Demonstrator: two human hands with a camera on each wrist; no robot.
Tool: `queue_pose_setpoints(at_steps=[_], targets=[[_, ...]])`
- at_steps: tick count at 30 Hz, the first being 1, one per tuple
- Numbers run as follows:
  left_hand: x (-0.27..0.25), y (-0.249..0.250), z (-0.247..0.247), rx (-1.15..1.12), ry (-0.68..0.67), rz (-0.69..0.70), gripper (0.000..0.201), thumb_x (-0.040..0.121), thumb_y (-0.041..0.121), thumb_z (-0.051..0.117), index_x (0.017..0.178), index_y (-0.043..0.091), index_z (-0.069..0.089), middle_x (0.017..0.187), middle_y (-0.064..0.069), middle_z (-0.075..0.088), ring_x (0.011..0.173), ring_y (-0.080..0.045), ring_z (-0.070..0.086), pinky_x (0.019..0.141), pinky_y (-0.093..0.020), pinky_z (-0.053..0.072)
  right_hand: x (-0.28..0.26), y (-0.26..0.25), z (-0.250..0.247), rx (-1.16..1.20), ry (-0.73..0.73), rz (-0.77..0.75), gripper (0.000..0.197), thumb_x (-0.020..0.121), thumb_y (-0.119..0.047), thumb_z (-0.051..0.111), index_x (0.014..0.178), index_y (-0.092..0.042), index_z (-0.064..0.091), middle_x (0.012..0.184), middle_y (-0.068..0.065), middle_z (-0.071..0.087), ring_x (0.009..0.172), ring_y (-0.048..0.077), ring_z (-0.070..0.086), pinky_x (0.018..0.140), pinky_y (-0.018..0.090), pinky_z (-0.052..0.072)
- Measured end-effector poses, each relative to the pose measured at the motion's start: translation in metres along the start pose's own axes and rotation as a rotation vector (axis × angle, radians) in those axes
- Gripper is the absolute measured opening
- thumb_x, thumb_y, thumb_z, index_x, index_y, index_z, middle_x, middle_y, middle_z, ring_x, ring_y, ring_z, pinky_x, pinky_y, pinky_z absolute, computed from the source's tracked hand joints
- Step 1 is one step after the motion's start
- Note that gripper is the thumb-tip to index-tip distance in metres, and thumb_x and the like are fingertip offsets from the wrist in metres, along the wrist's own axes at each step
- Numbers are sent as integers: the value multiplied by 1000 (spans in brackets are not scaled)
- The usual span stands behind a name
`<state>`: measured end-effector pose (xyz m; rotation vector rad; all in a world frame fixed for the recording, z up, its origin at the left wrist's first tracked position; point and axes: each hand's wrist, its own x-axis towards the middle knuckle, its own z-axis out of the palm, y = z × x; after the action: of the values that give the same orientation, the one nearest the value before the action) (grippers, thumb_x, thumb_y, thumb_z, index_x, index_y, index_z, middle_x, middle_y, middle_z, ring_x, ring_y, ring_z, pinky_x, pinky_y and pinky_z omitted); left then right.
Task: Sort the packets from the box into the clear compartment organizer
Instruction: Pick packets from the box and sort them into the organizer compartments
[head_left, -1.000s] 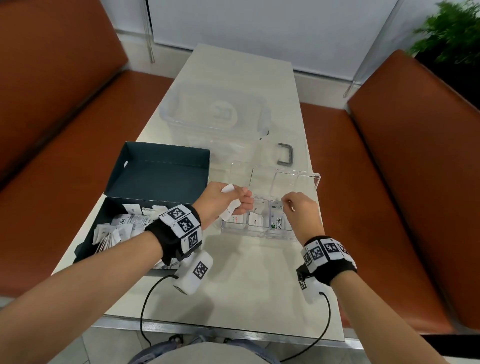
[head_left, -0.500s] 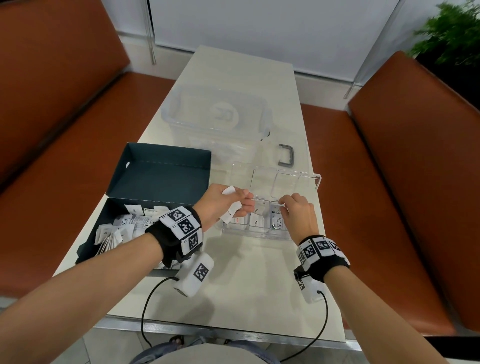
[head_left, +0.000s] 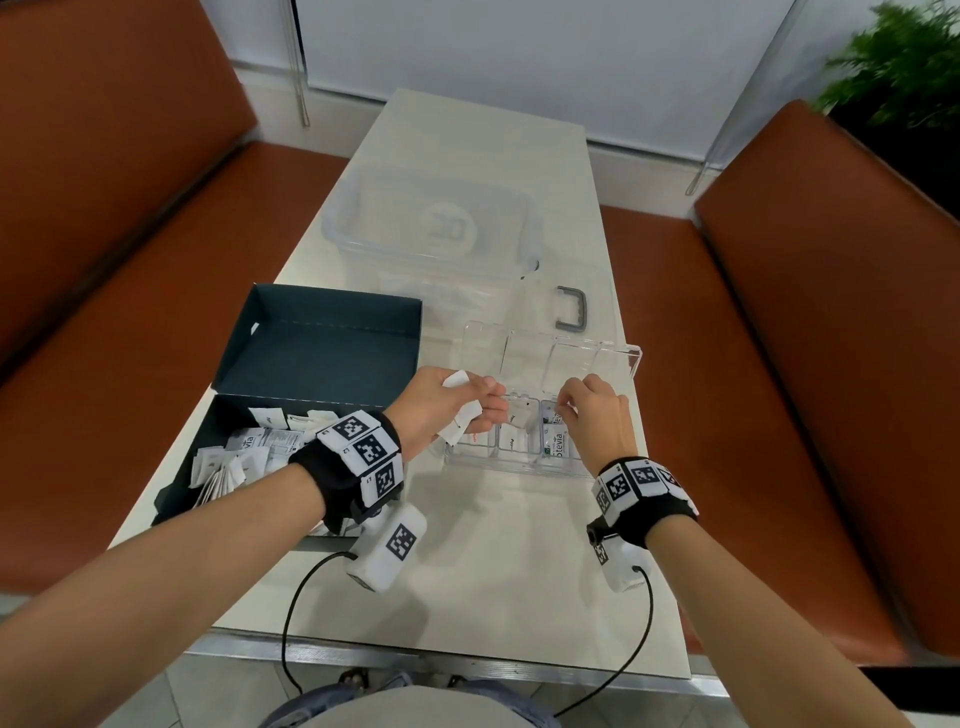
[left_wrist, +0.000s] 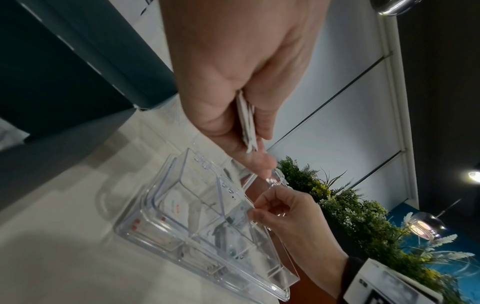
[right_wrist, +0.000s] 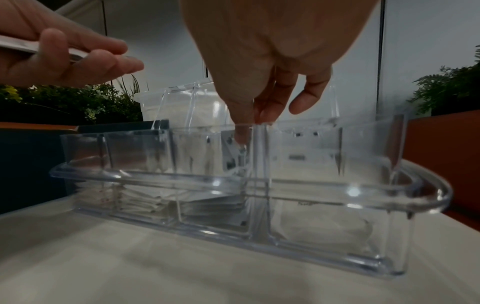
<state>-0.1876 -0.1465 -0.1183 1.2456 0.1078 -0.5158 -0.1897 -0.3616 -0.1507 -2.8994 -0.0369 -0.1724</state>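
The left hand (head_left: 441, 402) pinches a small stack of white packets (left_wrist: 246, 125) between thumb and curled fingers, held just above the left end of the clear compartment organizer (head_left: 524, 460). The right hand (head_left: 597, 415) reaches down into a middle compartment, its grip pressed together at the fingertips (right_wrist: 244, 117); whether it pinches a packet I cannot tell. The organizer sits on the pale surface (head_left: 493, 571), lid raised, just right of the dark box (head_left: 311, 353), where more loose packets (head_left: 244, 452) lie.

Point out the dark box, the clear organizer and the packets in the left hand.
dark box (head_left: 322, 353): head view, inside of its raised lid.
clear organizer (right_wrist: 285, 186): right wrist view, near rim.
packets (left_wrist: 246, 121): left wrist view, edges of the held stack.
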Motion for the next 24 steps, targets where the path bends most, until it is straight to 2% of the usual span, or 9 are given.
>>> queue_pose_setpoints(at_steps=[6,9,10,12,15,17,20,22,24], targets=[[-3,8,3,-62,-2,-154,40,93,29,64,109,-8,64,98,-22,73,81,-24,74,61,-23,58,-6,3,-7,-45,-28,-16,11,93,-14,55,103,-10,57,98,5,55,87,25,52,77,33,33],[-4,13,4,-101,-9,-253,51,94,43,58,115,-4,61,103,-20,73,87,-24,73,64,-25,60,-13,-9,-17,135,111,-58,10,91,-9,57,100,-8,62,95,7,58,78,25,57,74,33,45],[-5,14,4,-111,-19,-276,56,94,48,54,117,-3,60,105,-20,72,89,-25,73,67,-27,61,-15,-17,-22,246,156,-75,9,90,-8,58,98,-8,63,93,6,58,72,22,58,71,24,48],[-5,14,5,-117,-59,-318,66,93,58,48,121,-2,58,108,-20,71,92,-26,72,74,-29,60,-18,-35,-32,430,169,-112,13,88,-12,63,101,-12,64,91,2,58,65,11,55,63,6,41],[-4,15,9,-93,-107,-368,76,88,69,44,123,2,58,100,-15,72,85,-25,72,72,-33,62,-16,-62,-41,533,-46,-191,37,86,-25,69,122,-23,60,101,-1,54,68,0,51,66,6,40],[-5,16,11,-74,-126,-370,77,86,71,46,124,5,58,103,-14,71,86,-26,70,77,-36,61,-14,-71,-43,555,-190,-219,42,84,-25,71,124,-22,59,104,0,51,70,-4,49,69,9,42],[-7,17,14,-131,-129,-375,62,92,57,52,124,4,57,110,-14,66,91,-28,67,84,-39,59,-12,-72,-43,600,-168,-170,19,80,-14,72,98,-17,66,94,-1,55,70,-1,52,66,12,42],[-12,18,16,-205,-142,-367,37,97,27,50,122,-1,55,109,-17,66,91,-28,68,82,-38,59,-9,-68,-42,633,-138,-108,9,80,-12,71,84,-17,64,86,-1,62,68,8,59,61,16,45],[-16,19,18,-220,-141,-352,36,92,-5,36,124,-8,51,116,-24,63,98,-31,68,86,-37,57,-5,-62,-43,646,-96,-47,7,83,-12,69,82,-16,64,79,-1,65,63,11,63,56,15,49]])
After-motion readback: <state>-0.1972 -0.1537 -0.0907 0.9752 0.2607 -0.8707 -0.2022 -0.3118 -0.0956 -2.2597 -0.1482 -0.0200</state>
